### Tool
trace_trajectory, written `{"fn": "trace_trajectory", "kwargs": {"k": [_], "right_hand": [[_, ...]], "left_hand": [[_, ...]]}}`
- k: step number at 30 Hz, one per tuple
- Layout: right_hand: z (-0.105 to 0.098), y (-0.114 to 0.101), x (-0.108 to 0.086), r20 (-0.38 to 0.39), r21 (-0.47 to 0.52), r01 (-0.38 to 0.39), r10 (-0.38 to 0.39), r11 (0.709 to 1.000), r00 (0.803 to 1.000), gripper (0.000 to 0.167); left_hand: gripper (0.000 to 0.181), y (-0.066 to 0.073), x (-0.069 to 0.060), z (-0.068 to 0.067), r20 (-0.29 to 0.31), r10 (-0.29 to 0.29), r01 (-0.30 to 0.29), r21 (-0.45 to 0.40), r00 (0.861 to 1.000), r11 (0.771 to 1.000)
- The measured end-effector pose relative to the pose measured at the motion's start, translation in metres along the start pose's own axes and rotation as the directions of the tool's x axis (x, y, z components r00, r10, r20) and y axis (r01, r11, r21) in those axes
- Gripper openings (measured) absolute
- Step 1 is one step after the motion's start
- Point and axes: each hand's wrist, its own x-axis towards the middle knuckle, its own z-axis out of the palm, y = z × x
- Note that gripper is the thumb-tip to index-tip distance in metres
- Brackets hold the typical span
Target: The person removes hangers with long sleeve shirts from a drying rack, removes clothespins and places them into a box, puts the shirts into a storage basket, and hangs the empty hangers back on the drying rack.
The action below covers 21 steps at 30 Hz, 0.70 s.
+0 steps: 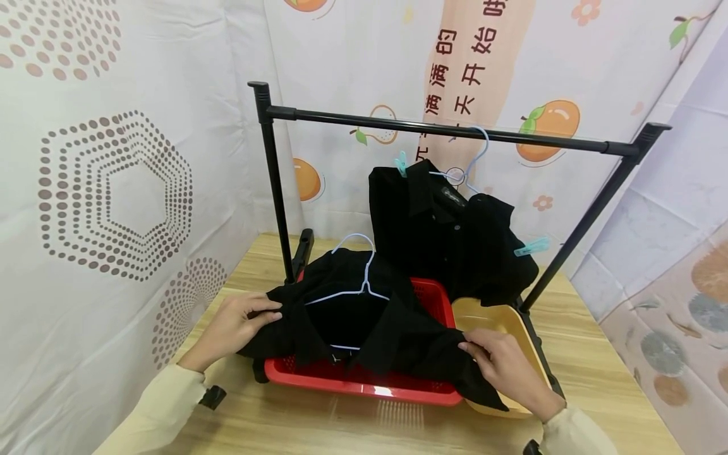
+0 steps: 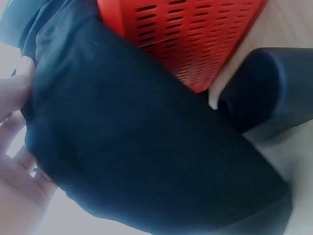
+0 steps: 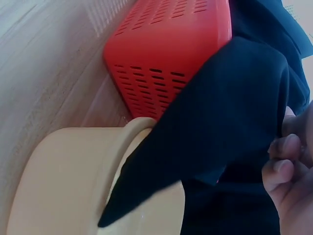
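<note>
A black shirt (image 1: 398,335) with a collar lies spread over the red basket, a light blue hanger (image 1: 364,287) inside its neck with the hook standing up. My left hand (image 1: 236,325) pinches the shirt at its left shoulder between thumb and fingers; in the left wrist view the cloth (image 2: 137,137) hangs down from that hand. On the other side my right hand (image 1: 506,363) pinches the right shoulder or sleeve, and the sleeve end (image 3: 195,122) droops over the rim of the yellow bin. The rest of the hanger is hidden under the cloth.
Beneath the shirt is the red basket (image 1: 364,388); the yellow bin (image 1: 529,341) stands to its right. A black rack (image 1: 364,120) spans behind, carrying another black shirt (image 1: 449,246) on a hanger with light blue clips (image 1: 531,246). Printed curtains (image 1: 352,63) surround the wooden table (image 1: 284,417).
</note>
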Motion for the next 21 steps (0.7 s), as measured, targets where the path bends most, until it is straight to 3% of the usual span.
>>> {"fn": "trace_trajectory", "kwargs": {"k": [8, 17, 21], "right_hand": [[0.003, -0.007, 0.012, -0.023, 0.013, 0.053, -0.053, 0.999, 0.998, 0.038], [0.006, -0.013, 0.03, -0.035, -0.048, 0.076, -0.078, 0.996, 0.996, 0.02], [0.008, -0.016, 0.034, -0.058, -0.039, 0.111, -0.113, 0.993, 0.992, 0.022]], "left_hand": [[0.028, 0.014, 0.024, 0.006, 0.033, 0.104, -0.104, 0.005, 0.994, 0.995], [0.032, 0.032, 0.052, 0.011, 0.043, 0.148, -0.15, 0.039, 0.988, 0.988], [0.036, 0.039, 0.063, 0.013, 0.046, 0.179, -0.18, 0.032, 0.983, 0.983]]}}
